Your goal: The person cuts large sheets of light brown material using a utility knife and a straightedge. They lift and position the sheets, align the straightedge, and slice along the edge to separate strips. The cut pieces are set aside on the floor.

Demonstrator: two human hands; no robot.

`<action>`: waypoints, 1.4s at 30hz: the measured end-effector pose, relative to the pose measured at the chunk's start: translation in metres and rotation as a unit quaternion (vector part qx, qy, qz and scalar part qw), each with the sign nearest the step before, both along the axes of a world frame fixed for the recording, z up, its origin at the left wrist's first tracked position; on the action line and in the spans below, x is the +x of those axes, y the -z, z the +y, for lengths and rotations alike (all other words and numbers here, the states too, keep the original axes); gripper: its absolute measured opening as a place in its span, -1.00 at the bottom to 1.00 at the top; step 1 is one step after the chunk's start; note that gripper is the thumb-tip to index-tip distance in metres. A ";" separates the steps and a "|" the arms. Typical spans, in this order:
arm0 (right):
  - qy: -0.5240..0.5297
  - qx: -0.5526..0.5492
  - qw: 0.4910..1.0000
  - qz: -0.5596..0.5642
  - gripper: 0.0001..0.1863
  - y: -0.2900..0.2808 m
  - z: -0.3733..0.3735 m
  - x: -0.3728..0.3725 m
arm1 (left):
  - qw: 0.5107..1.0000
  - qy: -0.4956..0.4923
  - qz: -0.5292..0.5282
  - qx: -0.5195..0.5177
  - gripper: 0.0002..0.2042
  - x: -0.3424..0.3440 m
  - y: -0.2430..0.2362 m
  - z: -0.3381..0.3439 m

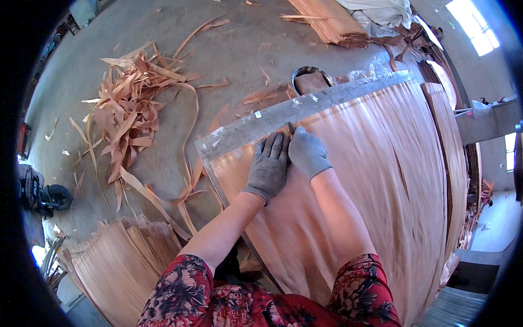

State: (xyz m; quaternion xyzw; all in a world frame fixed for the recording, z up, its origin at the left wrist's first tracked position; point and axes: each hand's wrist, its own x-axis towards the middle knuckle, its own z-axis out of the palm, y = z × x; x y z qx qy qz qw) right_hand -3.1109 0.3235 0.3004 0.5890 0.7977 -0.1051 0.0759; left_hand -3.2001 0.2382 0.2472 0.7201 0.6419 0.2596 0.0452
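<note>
My left hand (267, 166), in a grey glove, lies flat with its fingers stretched out on the pale reddish wood veneer sheets (381, 163), near their far edge. Just right of it, my gloved right hand (308, 152) grips a small dark blade (291, 128), its tip at that edge. A grey metal strip (343, 92) runs along the far side of the sheets, with small pale scraps on it.
A heap of veneer offcuts (131, 109) lies on the concrete floor at left. A sheet stack (114, 272) is lower left, a veneer bundle (327, 22) at the back, a dark rimmed container (310, 82) beyond the strip, and dark wheeled equipment (38, 191) at far left.
</note>
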 end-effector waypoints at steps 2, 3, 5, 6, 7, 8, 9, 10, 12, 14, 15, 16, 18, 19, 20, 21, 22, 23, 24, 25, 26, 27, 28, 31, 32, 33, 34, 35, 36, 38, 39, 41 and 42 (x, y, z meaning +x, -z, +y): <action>0.018 -0.009 0.999 -0.034 -0.80 -0.004 -0.005 -0.004 | 1.000 -0.002 -0.001 0.004 -0.50 0.001 0.001 0.001; 0.022 -0.012 0.999 -0.034 -0.80 -0.003 -0.007 -0.001 | 1.000 -0.003 0.001 0.007 -0.50 0.001 0.002 0.002; 0.031 -0.018 0.999 -0.033 -0.80 -0.001 -0.014 0.007 | 1.000 -0.008 0.002 0.012 -0.50 0.004 0.004 0.003; 0.030 -0.018 0.999 -0.036 -0.80 0.000 -0.017 0.011 | 1.000 -0.014 0.003 0.013 -0.51 0.004 0.004 0.003; 0.029 -0.018 0.999 -0.039 -0.80 0.002 -0.022 0.014 | 1.000 -0.019 0.004 0.014 -0.51 0.004 0.004 0.003; 0.029 -0.018 0.999 -0.041 -0.80 0.003 -0.028 0.019 | 1.000 -0.016 0.002 0.011 -0.51 0.004 0.007 0.003; 0.028 -0.019 0.998 -0.052 -0.81 0.002 -0.035 0.024 | 1.000 -0.014 0.001 0.008 -0.51 0.004 0.009 0.005; 0.028 -0.020 0.997 -0.063 -0.82 -0.001 -0.045 0.030 | 1.000 -0.012 -0.001 0.005 -0.52 0.004 0.012 0.005; 0.036 -0.017 0.997 -0.063 -0.83 -0.002 -0.067 0.051 | 1.000 -0.013 0.000 0.012 -0.52 0.006 0.013 0.005; 0.050 -0.012 0.998 -0.037 -0.83 0.005 -0.095 0.081 | 1.000 -0.010 0.009 0.011 -0.52 0.006 0.010 0.003; 0.059 -0.016 0.997 -0.043 -0.83 0.002 -0.112 0.096 | 1.000 0.000 0.005 0.007 -0.52 0.005 0.007 0.002; 0.068 -0.022 0.996 -0.046 -0.84 -0.003 -0.130 0.108 | 1.000 -0.001 0.027 0.004 -0.50 0.001 0.009 0.003; 0.085 -0.024 0.995 -0.037 -0.83 -0.006 -0.157 0.127 | 0.997 0.004 0.074 0.002 -0.46 0.000 0.010 0.003; 0.093 -0.020 0.995 -0.023 -0.83 -0.005 -0.165 0.134 | 0.997 -0.017 0.074 0.020 -0.45 0.007 0.004 -0.001; 0.103 -0.014 0.995 -0.009 -0.82 -0.005 -0.172 0.141 | 0.996 -0.036 0.073 0.039 -0.43 0.015 -0.001 -0.007; 0.094 -0.014 0.995 -0.017 -0.82 -0.011 -0.177 0.146 | 0.995 -0.051 0.065 0.061 -0.42 0.032 -0.008 -0.012; 0.089 -0.015 0.996 -0.025 -0.82 -0.016 -0.177 0.144 | 0.996 -0.008 0.079 0.041 -0.41 0.049 -0.017 -0.019; 0.096 0.005 0.995 -0.040 -0.80 0.016 -0.176 0.148 | 0.995 0.043 0.093 0.020 -0.41 0.069 -0.025 -0.033; 0.024 0.152 0.988 -0.003 -0.81 0.025 -0.181 0.150 | 0.991 0.088 0.103 -0.008 -0.40 0.087 -0.025 -0.051; 0.046 0.104 0.990 0.079 -0.88 0.023 -0.175 0.145 | 0.983 0.087 0.155 -0.053 -0.40 0.098 -0.012 -0.057; 0.055 0.059 0.997 0.000 -0.90 0.020 -0.174 0.137 | 0.969 0.080 0.214 -0.093 -0.41 0.095 0.002 -0.057; 0.074 0.065 0.995 0.031 -0.88 0.022 -0.177 0.138 | 0.963 0.081 0.248 -0.072 -0.40 0.089 0.013 -0.055; 0.102 0.029 0.993 0.042 -0.83 0.023 -0.182 0.149 | 0.955 0.086 0.279 -0.047 -0.39 0.089 0.022 -0.053; 0.127 -0.006 0.990 0.055 -0.77 0.006 -0.211 0.184 | 0.955 0.073 0.284 -0.050 -0.41 0.089 0.023 -0.049; 0.129 -0.004 0.990 0.059 -0.76 0.003 -0.220 0.194 | 0.953 0.076 0.289 -0.047 -0.41 0.087 0.022 -0.045; 0.106 -0.020 0.994 0.033 -0.76 0.000 -0.231 0.207 | 0.953 0.076 0.291 -0.044 -0.41 0.086 0.022 -0.044; 0.098 -0.015 0.995 0.022 -0.76 0.000 -0.243 0.223 | 0.942 0.070 0.327 -0.040 -0.42 0.089 0.025 -0.042; 0.087 -0.008 0.996 0.012 -0.76 -0.001 -0.255 0.237 | 0.944 0.078 0.321 -0.026 -0.42 0.080 0.030 -0.036; 0.076 -0.003 0.997 0.000 -0.77 -0.003 -0.267 0.250 | 0.946 0.087 0.313 -0.013 -0.42 0.072 0.036 -0.030; 0.095 -0.036 0.995 0.003 -0.76 -0.007 -0.289 0.283 | 0.927 0.058 0.364 -0.070 -0.42 0.074 0.030 -0.027; 0.107 -0.052 0.993 0.003 -0.76 -0.011 -0.301 0.300 | 0.938 0.071 0.331 -0.070 -0.43 0.070 0.035 -0.023; 0.110 -0.047 0.993 -0.021 -0.76 -0.014 -0.324 0.330 | 0.954 0.101 0.277 -0.056 -0.44 0.054 0.054 -0.009; 0.114 -0.047 0.992 -0.029 -0.75 -0.014 -0.337 0.347 | 0.956 0.119 0.265 -0.041 -0.44 0.051 0.064 -0.002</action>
